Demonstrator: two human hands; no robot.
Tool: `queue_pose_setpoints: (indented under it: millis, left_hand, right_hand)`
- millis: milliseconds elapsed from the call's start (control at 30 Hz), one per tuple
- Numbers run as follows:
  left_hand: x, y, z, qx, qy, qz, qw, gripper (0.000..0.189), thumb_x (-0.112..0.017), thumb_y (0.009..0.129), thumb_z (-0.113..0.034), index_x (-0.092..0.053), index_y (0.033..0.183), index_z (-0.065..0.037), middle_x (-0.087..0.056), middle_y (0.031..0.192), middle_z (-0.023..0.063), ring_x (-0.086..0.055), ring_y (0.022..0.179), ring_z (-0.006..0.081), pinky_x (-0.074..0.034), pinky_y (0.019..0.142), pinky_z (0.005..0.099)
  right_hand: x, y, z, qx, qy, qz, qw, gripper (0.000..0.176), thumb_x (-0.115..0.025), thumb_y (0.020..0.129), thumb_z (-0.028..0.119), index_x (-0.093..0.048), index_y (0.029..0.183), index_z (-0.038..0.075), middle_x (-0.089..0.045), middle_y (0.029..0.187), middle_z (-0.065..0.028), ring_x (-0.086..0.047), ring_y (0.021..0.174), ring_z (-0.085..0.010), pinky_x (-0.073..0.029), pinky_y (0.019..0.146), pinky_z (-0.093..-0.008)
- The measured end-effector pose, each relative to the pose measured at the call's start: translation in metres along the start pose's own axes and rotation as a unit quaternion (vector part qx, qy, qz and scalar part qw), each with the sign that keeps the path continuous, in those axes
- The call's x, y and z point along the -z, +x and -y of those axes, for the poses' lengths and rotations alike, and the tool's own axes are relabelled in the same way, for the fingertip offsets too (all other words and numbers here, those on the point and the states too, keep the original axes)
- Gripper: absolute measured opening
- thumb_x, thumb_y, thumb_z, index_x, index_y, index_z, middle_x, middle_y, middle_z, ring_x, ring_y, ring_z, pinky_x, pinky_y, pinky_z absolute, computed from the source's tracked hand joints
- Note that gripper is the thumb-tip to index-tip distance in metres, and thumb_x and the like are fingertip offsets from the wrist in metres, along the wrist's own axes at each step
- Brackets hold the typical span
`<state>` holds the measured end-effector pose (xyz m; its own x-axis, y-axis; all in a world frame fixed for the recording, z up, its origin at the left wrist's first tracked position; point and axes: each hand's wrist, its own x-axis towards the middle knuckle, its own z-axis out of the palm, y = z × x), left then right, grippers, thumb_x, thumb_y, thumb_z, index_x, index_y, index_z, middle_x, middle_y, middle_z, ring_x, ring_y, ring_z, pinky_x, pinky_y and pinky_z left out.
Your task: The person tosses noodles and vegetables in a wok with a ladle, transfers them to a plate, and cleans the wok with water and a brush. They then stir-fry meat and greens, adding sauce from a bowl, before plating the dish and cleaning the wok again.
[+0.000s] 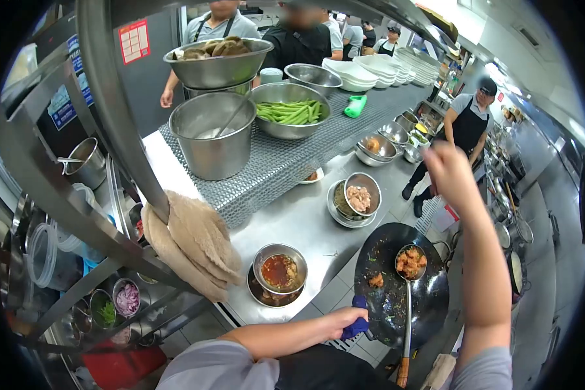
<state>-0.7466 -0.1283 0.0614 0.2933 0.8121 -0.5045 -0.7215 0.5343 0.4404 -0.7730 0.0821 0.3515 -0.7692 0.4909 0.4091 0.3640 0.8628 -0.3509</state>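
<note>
My left hand [350,320] is closed round a blue cloth [355,327] at the near edge of a black wok [389,305]. Inside the wok rests a ladle [407,318] with a wooden handle, its bowl full of browned food pieces [411,262]. One loose piece [376,280] lies beside it on the wok's surface. My right hand [443,168] is raised at the upper right, away from the ladle; its fingers are blurred, and whether they hold anything is unclear. Left of the wok, a metal bowl of red sauce [280,270] sits on the steel counter [318,253].
A bowl of pale meat [359,197] is stacked on the counter. On the shelf stand a steel pot [212,140], green beans [292,111] and stacked white plates [351,73]. A brown towel [192,244] hangs at left. A person [469,123] stands beyond my right hand; others are behind the shelf.
</note>
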Motion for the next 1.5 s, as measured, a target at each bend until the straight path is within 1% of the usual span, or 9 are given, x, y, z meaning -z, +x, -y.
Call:
queue_pose_setpoints:
  millis: [67, 267, 400, 533, 700, 733, 833, 933, 1500]
  left_hand:
    - [0.003, 0.009, 0.003, 0.007, -0.001, 0.011, 1.0, 0.016, -0.06, 0.074, -0.024, -0.056, 0.077, -0.009, -0.055, 0.063, 0.004, -0.05, 0.044, 0.0131, -0.041, 0.038, 0.0279]
    - [0.016, 0.022, 0.0, 0.025, 0.025, 0.033, 0.999, 0.016, -0.06, 0.074, -0.024, -0.058, 0.077, -0.008, -0.055, 0.066, 0.0021, -0.051, 0.052, 0.0109, -0.041, 0.045, 0.0267]
    - [0.013, 0.016, -0.014, 0.016, 0.028, 0.039, 0.999, 0.015, -0.06, 0.073, -0.023, -0.06, 0.079, -0.008, -0.056, 0.068, 0.002, -0.053, 0.057, 0.0111, -0.041, 0.05, 0.0266]
    - [0.014, 0.024, -0.018, 0.06, 0.038, 0.045, 0.996, 0.013, -0.059, 0.074, -0.02, -0.06, 0.079, -0.009, -0.058, 0.067, 0.0024, -0.055, 0.054, 0.0124, -0.044, 0.048, 0.027]
    - [0.01, 0.032, -0.017, 0.058, 0.021, 0.044, 0.997, 0.009, -0.06, 0.074, -0.018, -0.056, 0.075, -0.009, -0.056, 0.064, 0.0028, -0.056, 0.052, 0.0131, -0.047, 0.047, 0.0281]
    - [0.003, 0.025, -0.023, 0.065, 0.023, 0.046, 0.997, 0.01, -0.06, 0.074, -0.018, -0.056, 0.075, -0.009, -0.056, 0.064, 0.0029, -0.055, 0.05, 0.0133, -0.047, 0.046, 0.0286]
    - [-0.018, 0.021, -0.022, 0.071, 0.019, -0.025, 0.997, 0.012, -0.06, 0.075, -0.019, -0.054, 0.076, -0.008, -0.054, 0.063, 0.0036, -0.05, 0.045, 0.0143, -0.042, 0.041, 0.0282]
    - [-0.003, 0.038, -0.005, 0.061, 0.041, -0.024, 0.997, 0.012, -0.059, 0.076, -0.019, -0.054, 0.077, -0.008, -0.054, 0.065, 0.0043, -0.048, 0.045, 0.0147, -0.037, 0.038, 0.0269]
    - [0.014, -0.018, 0.054, 0.009, -0.015, -0.071, 0.997, 0.013, -0.06, 0.075, -0.018, -0.055, 0.08, -0.008, -0.054, 0.062, 0.0042, -0.052, 0.045, 0.0147, -0.041, 0.039, 0.0275]
  right_hand:
    - [-0.019, 0.08, 0.005, 0.108, -0.028, -0.018, 0.994, 0.025, -0.056, 0.089, 0.021, -0.06, 0.088, -0.004, -0.062, 0.07, -0.0158, -0.059, 0.056, -0.0209, -0.047, 0.056, -0.0353]
    - [-0.054, 0.16, 0.054, 0.022, 0.074, -0.055, 0.996, 0.035, -0.055, 0.091, 0.028, -0.057, 0.117, 0.005, -0.064, 0.081, -0.0074, -0.06, 0.064, -0.0117, -0.049, 0.055, -0.0267]
    - [-0.024, 0.054, 0.048, 0.098, -0.087, -0.084, 0.988, 0.028, -0.06, 0.087, 0.024, -0.062, 0.095, -0.003, -0.064, 0.076, -0.0103, -0.061, 0.067, -0.0154, -0.047, 0.061, -0.0292]
    - [0.009, -0.12, 0.003, -0.182, 0.068, 0.031, 0.98, 0.016, -0.061, 0.086, 0.014, -0.059, 0.08, -0.001, -0.05, 0.06, -0.0017, -0.048, 0.053, -0.009, -0.038, 0.05, -0.0267]
    - [0.005, -0.39, -0.068, -0.543, -0.07, 0.159, 0.822, 0.044, -0.056, 0.091, 0.038, -0.059, 0.073, -0.002, -0.058, 0.06, -0.0059, -0.057, 0.057, -0.0126, -0.045, 0.051, -0.0295]
    - [-0.008, -0.428, -0.06, -0.662, 0.096, 0.117, 0.734, 0.05, -0.052, 0.092, 0.046, -0.061, 0.086, -0.003, -0.062, 0.069, -0.0095, -0.064, 0.066, -0.018, -0.052, 0.058, -0.0313]
    - [-0.048, -0.479, -0.035, -0.644, 0.569, -0.014, 0.511, 0.062, -0.036, 0.096, 0.052, -0.051, 0.116, -0.005, -0.064, 0.097, -0.0195, -0.067, 0.08, -0.0312, -0.056, 0.067, -0.0374]
    - [-0.054, -0.455, -0.021, -0.56, 0.726, -0.078, 0.391, 0.034, -0.048, 0.094, 0.027, -0.052, 0.116, 0.002, -0.06, 0.078, -0.0136, -0.05, 0.049, -0.0168, -0.04, 0.039, -0.0253]
    - [0.043, -0.334, 0.043, -0.394, 0.74, 0.091, 0.538, 0.026, -0.048, 0.091, 0.013, -0.046, 0.113, -0.002, -0.044, 0.061, -0.0052, -0.038, 0.034, -0.0103, -0.029, 0.028, -0.0223]
